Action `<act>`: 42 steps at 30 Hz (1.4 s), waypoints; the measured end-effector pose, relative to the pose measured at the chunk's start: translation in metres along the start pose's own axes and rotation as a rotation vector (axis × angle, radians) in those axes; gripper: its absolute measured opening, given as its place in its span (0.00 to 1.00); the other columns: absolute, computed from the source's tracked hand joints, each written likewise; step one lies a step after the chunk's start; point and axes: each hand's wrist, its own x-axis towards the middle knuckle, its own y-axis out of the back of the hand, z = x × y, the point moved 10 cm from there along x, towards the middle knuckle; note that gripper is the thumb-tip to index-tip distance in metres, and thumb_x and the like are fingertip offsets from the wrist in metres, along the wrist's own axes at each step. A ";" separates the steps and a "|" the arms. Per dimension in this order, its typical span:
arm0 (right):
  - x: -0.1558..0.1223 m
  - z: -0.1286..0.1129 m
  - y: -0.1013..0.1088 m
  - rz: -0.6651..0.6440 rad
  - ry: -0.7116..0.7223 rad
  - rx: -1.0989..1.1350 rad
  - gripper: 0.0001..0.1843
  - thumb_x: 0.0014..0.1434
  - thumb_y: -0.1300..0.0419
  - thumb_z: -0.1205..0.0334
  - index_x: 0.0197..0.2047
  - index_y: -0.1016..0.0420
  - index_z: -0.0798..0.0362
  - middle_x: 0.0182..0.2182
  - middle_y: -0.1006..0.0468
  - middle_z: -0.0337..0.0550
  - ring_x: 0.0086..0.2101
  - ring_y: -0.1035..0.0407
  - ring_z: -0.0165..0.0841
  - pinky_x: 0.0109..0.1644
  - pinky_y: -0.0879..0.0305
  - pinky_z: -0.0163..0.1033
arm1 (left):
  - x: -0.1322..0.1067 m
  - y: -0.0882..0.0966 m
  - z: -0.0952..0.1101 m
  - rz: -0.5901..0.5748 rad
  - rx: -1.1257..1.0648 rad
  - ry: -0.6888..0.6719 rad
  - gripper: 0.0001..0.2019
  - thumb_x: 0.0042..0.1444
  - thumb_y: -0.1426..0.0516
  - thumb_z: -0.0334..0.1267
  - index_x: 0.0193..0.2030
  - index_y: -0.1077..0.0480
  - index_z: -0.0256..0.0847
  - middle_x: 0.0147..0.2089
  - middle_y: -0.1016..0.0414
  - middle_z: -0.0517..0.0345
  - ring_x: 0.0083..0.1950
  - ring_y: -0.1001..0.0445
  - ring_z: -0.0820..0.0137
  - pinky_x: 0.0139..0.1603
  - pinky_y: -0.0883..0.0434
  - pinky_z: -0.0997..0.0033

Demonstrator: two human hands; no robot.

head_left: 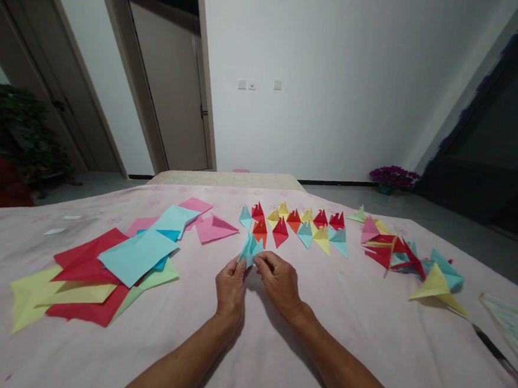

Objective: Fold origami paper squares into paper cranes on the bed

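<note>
A light blue folded paper crane [248,249] is held between both hands above the pink cloth, its points up. My left hand [231,286] pinches its lower left side between thumb and fingers. On the other side, my right hand [278,278] grips the crane's right edge with thumb and forefinger. Just beyond stand several finished-looking paper cranes in rows, among them a red crane [280,233], an orange crane [260,231] and a yellow crane [322,240]. The fingers hide the lower part of the held crane.
Left of my hands lies a pile of coloured paper squares [137,256], with a pink folded sheet [216,229] beside it. At right are a heap of folded paper pieces [397,254], a yellow folded piece [438,289] and a dark-handled tool [496,352]. A pink cloth [177,354] covers the table.
</note>
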 end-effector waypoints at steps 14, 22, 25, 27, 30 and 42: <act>0.017 -0.006 0.007 -0.229 0.258 -0.148 0.09 0.64 0.43 0.59 0.38 0.19 0.46 0.35 0.19 0.40 0.36 0.26 0.32 0.41 0.35 0.35 | -0.005 -0.015 0.001 -0.083 -0.107 0.109 0.18 0.47 0.32 0.43 0.43 0.21 0.35 0.46 0.19 0.48 0.46 0.21 0.63 0.52 0.27 0.64; 0.018 0.005 0.003 -0.239 0.103 -0.131 0.12 0.64 0.44 0.55 0.32 0.23 0.48 0.26 0.22 0.34 0.28 0.30 0.29 0.32 0.41 0.31 | -0.007 -0.018 0.001 -0.109 -0.146 0.108 0.20 0.49 0.32 0.42 0.47 0.22 0.34 0.51 0.21 0.45 0.51 0.23 0.61 0.57 0.29 0.61; 0.017 0.009 0.007 -0.166 0.028 -0.162 0.11 0.63 0.42 0.54 0.31 0.24 0.47 0.25 0.23 0.34 0.26 0.30 0.30 0.31 0.42 0.32 | -0.007 -0.016 0.001 -0.092 -0.151 0.097 0.20 0.48 0.32 0.42 0.48 0.22 0.35 0.51 0.21 0.46 0.51 0.22 0.61 0.58 0.29 0.60; 0.016 0.009 0.008 -0.128 -0.001 -0.183 0.10 0.62 0.42 0.54 0.32 0.23 0.47 0.25 0.22 0.34 0.26 0.29 0.30 0.31 0.43 0.33 | -0.007 -0.013 0.000 -0.073 -0.144 0.092 0.21 0.49 0.32 0.42 0.49 0.22 0.36 0.52 0.21 0.46 0.52 0.23 0.61 0.59 0.30 0.60; 0.013 0.008 0.008 -0.085 -0.033 -0.225 0.09 0.61 0.41 0.55 0.32 0.23 0.46 0.26 0.21 0.34 0.27 0.28 0.31 0.31 0.44 0.33 | -0.005 -0.009 0.000 -0.055 -0.114 0.068 0.21 0.50 0.33 0.42 0.51 0.23 0.37 0.53 0.22 0.47 0.53 0.23 0.62 0.58 0.30 0.61; -0.007 -0.006 -0.007 0.033 0.018 -0.058 0.05 0.60 0.43 0.63 0.41 0.29 0.50 0.38 0.21 0.40 0.32 0.27 0.30 0.37 0.35 0.35 | 0.003 0.000 0.005 -0.021 -0.045 -0.015 0.25 0.49 0.32 0.42 0.54 0.26 0.38 0.54 0.22 0.46 0.52 0.23 0.60 0.57 0.30 0.60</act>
